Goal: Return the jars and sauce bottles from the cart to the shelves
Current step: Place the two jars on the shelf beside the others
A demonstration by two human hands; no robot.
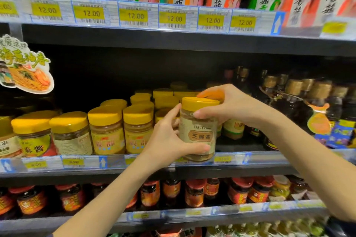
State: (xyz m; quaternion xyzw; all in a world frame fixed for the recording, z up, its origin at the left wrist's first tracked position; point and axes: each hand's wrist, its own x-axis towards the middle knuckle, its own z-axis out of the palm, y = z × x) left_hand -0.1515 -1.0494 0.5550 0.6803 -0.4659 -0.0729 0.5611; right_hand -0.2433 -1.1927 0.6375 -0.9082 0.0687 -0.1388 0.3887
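A clear jar (200, 131) with a yellow lid and a beige label is held upright in front of the middle shelf (269, 158), just above its front edge. My left hand (167, 138) grips the jar's lower left side, thumb across the label's bottom. My right hand (227, 106) holds the jar's top, fingers over the lid and thumb on the shoulder. Behind the jar is a gap in the row, with more yellow-lidded jars (106, 131) standing to the left and further back.
Dark bottles with gold caps (300, 98) stand right of the gap. The upper shelf (173, 19) carries dark sauce bottles above 12.00 price tags. Red-lidded jars (194, 192) fill the shelf below. A noodle advert card (25, 67) sticks out at left.
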